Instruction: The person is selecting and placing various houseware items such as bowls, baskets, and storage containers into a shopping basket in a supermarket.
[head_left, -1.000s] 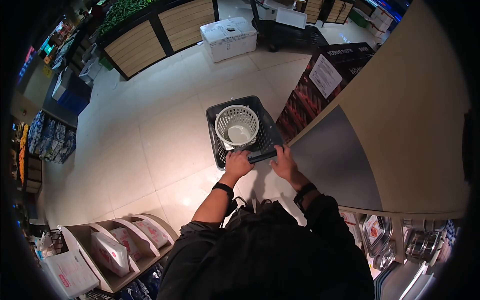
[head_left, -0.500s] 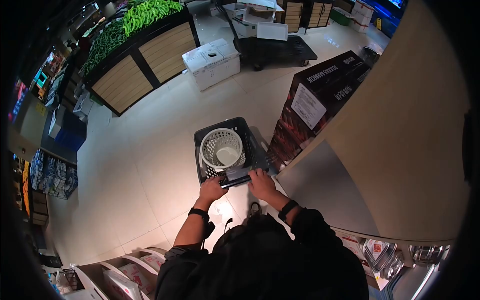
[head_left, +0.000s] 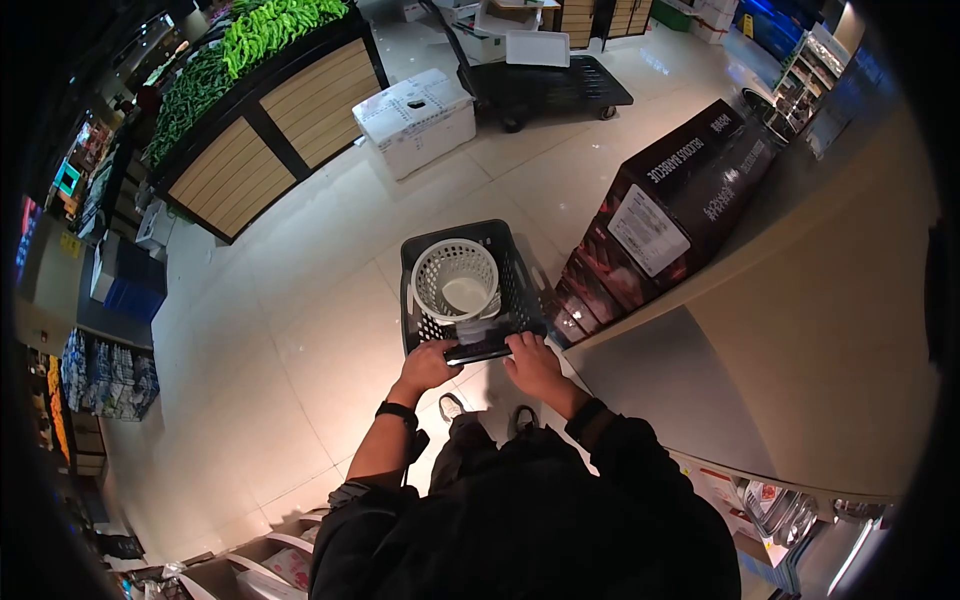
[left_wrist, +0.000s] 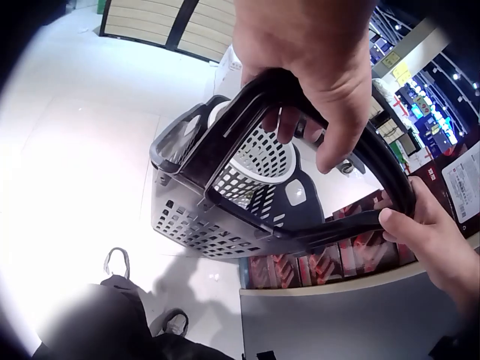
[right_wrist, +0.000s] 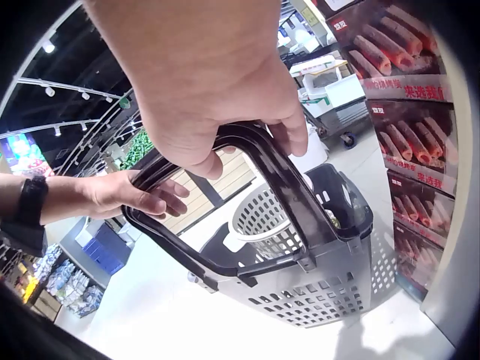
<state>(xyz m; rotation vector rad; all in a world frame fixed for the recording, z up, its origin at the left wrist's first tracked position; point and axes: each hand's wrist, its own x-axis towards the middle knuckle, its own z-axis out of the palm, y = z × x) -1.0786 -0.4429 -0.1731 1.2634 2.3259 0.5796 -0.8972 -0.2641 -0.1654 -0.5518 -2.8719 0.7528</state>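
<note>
"The grey basket (head_left: 513, 275) had shifted slightly toward 1 o'clock in the head view."

"Hands?"

"Left hand (head_left: 427, 366) and right hand (head_left: 535, 368) curled round its handle (head_left: 480, 353), holding it at 12 o'clock. White basket (head_left: 465, 292) sat inside; barbecue cartons (head_left: 610, 265), 2 o'clock."

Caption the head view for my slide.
Left hand and right hand grip the handle of a shopping basket holding a white perforated basket.

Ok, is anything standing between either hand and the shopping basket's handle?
Nothing visible. The left hand and right hand both grip the black handle directly. The round white perforated basket sits inside the dark grey shopping basket, beyond the handle, not between it and the hands.
</note>
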